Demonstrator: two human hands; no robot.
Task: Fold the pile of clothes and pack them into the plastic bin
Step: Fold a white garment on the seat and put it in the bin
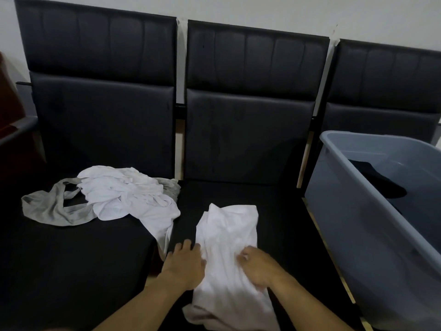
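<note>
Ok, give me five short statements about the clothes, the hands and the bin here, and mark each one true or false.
1. Both hands, left hand and right hand, are on the white garment. True.
2. The plastic bin is empty. False: a dark garment lies inside.
3. The bin stands to the person's right. True.
4. The pile of clothes is all black. False: it is white and grey.
5. The white garment lies inside the bin. False: it lies on the black seat.

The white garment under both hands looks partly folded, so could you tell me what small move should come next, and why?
Probably fold its far end back toward the hands. The white garment lies as a long, rumpled strip on the black seat, both the left hand and right hand hold its middle, and the plastic bin waits alongside.
</note>
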